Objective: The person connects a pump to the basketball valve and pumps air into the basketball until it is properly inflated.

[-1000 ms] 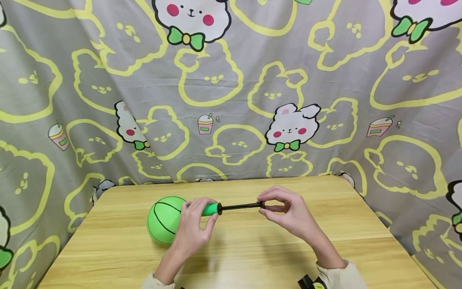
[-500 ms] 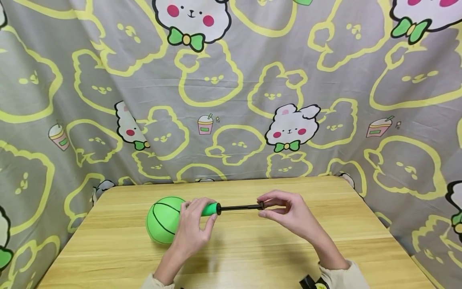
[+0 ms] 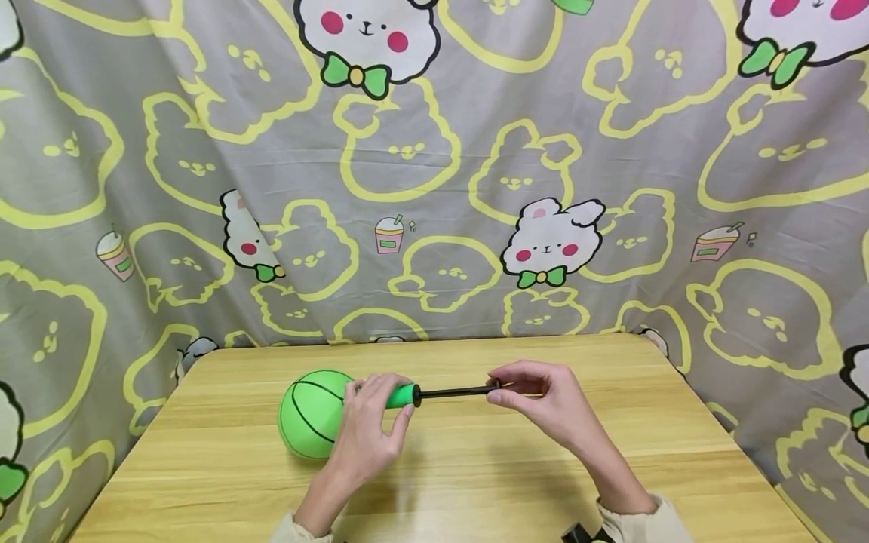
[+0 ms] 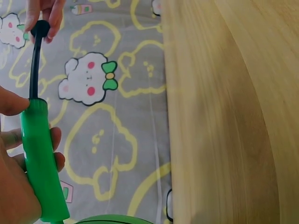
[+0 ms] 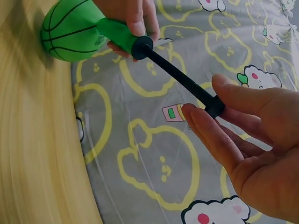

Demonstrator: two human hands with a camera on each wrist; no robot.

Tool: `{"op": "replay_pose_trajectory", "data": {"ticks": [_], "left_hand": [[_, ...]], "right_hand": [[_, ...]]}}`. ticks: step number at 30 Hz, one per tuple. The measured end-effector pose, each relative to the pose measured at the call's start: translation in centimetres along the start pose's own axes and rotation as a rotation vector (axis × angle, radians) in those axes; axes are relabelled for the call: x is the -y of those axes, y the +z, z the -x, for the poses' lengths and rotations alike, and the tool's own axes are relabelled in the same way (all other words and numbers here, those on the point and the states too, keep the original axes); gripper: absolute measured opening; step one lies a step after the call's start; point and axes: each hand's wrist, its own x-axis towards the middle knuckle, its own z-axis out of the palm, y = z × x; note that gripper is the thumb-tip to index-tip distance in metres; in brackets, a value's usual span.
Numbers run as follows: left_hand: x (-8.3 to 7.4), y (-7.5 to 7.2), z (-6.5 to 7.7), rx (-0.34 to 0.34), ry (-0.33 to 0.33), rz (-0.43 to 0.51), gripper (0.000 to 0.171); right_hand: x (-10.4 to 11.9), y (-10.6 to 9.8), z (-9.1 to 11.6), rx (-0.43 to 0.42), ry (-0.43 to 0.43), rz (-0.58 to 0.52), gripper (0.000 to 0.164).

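Note:
A small hand pump with a green barrel (image 4: 41, 158) and a black plunger rod (image 3: 456, 392) lies level between my hands over the table. My left hand (image 3: 370, 430) grips the barrel, fingers wrapped round it. With thumb and fingertips, my right hand (image 3: 546, 396) pinches the black knob (image 5: 215, 107) at the rod's outer end; the rod stands well out of the barrel. A green ball with black basketball lines (image 3: 311, 413) sits at the barrel's far left end, partly behind my left hand. In the right wrist view the barrel's tip meets the ball.
The wood-grain table (image 3: 468, 483) lies under both hands. Behind it and at its sides hangs a grey curtain (image 3: 434, 204) printed with yellow outlines and white rabbits. A black device (image 3: 580, 534) shows at the right sleeve.
The hands, pump and ball keep nearly the same places. The view has shifted slightly, and my right fingers have closed a little more over the knob.

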Motion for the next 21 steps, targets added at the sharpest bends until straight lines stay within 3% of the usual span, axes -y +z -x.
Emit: {"op": "replay_pose_trajectory", "data": {"ticks": [13,21], "left_hand": [[-0.7,0.4,0.1,0.009,0.007,-0.015,0.024],[-1.1,0.9,0.3,0.02,0.021,-0.029,0.026]], "right_hand": [[-0.6,2.7,-0.1,-0.053,0.002,-0.096,0.024],[-1.0,4.3,-0.1,-0.058,0.016,-0.071,0.022]]}}
